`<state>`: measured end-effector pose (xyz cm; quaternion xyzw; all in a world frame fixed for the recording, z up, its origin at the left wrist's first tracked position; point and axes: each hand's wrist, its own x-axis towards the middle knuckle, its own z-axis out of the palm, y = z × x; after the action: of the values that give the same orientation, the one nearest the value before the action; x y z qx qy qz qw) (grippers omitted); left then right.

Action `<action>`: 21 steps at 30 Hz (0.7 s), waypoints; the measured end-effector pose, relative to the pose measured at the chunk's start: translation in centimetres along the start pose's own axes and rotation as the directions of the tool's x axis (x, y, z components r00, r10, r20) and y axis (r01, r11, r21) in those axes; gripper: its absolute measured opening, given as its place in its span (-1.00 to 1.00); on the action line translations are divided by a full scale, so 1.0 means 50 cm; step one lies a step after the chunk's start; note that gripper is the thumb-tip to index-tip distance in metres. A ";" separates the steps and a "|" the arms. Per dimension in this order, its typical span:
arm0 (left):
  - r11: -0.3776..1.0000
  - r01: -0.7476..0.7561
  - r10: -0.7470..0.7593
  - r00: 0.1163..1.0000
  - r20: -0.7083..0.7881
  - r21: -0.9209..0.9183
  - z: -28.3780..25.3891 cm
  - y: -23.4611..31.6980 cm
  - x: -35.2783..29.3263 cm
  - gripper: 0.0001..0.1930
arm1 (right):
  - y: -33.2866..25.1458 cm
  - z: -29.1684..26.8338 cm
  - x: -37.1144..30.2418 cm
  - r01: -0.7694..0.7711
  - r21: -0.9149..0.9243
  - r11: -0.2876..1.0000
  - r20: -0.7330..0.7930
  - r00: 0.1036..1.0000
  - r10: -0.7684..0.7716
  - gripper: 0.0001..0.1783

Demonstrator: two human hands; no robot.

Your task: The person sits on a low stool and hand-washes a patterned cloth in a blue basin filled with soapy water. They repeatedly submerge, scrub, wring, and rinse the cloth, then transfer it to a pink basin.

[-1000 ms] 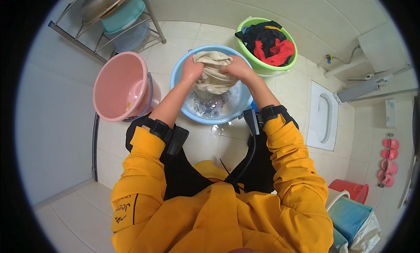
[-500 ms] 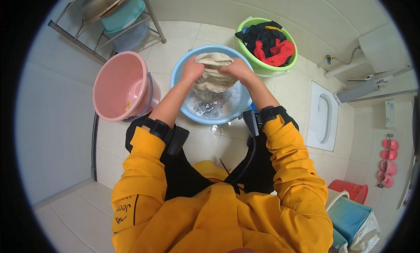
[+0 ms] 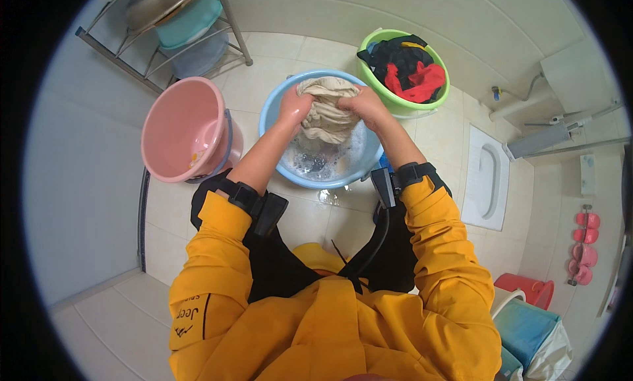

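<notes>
A wet beige cloth garment [image 3: 330, 111] is bunched up over a light blue basin [image 3: 269, 127] on the tiled floor. My left hand [image 3: 295, 107] grips its left side and my right hand [image 3: 366, 106] its right side, thumbs on top of the fabric. Below the cloth, the basin holds soapy water [image 3: 320, 162] with white foam; what lies under the foam cannot be made out. The garment's lower part hangs toward the suds. What kind of garment it is does not show.
A pink bucket [image 3: 158, 134] stands left of the basin, and a green bucket [image 3: 443, 99] with black and red clothes [image 3: 422, 81] at the back right. A metal rack [image 3: 132, 64] with basins is at far left. A squat toilet [image 3: 486, 176] lies to the right.
The beige cloth has been shifted slightly and its folds have changed, spreading a bit flatter on top. Both hands keep their grip on it.
</notes>
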<state>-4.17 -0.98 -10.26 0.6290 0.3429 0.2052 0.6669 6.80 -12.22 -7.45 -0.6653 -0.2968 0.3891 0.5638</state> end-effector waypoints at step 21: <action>0.907 0.141 -0.128 0.990 0.058 -0.396 0.012 -0.006 -0.004 -0.67 | 0.036 -0.016 0.042 -0.031 -0.543 0.839 -0.183 0.980 -0.083 -0.62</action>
<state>-3.92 -1.58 -10.51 0.4577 0.3261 0.2149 0.7988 8.49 -11.23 -9.58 -0.8292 -0.3460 0.2126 0.3842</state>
